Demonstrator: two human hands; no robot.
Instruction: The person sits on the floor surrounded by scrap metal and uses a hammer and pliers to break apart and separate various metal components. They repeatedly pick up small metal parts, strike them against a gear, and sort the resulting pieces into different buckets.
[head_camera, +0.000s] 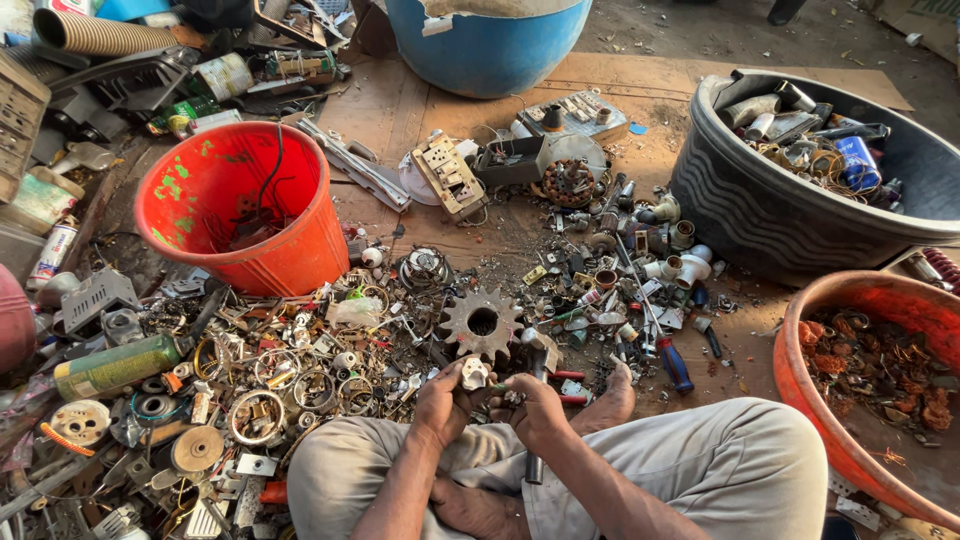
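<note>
small pale metal fitting (474, 374), roundish, in left hand (443, 402)

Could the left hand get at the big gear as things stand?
Probably yes. The gear lies flat on the scrap just beyond the left hand, with only low bits between and nothing over it. But that hand already holds a small pale part, so its grip isn't free.

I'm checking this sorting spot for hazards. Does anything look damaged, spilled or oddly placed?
Scrap metal lies spread loose over the floor, not in the tubs. The orange basin holds rusty pieces. The bare foot rests beside sharp bits and a toothed gear. The left hand holds a small metal part.
</note>
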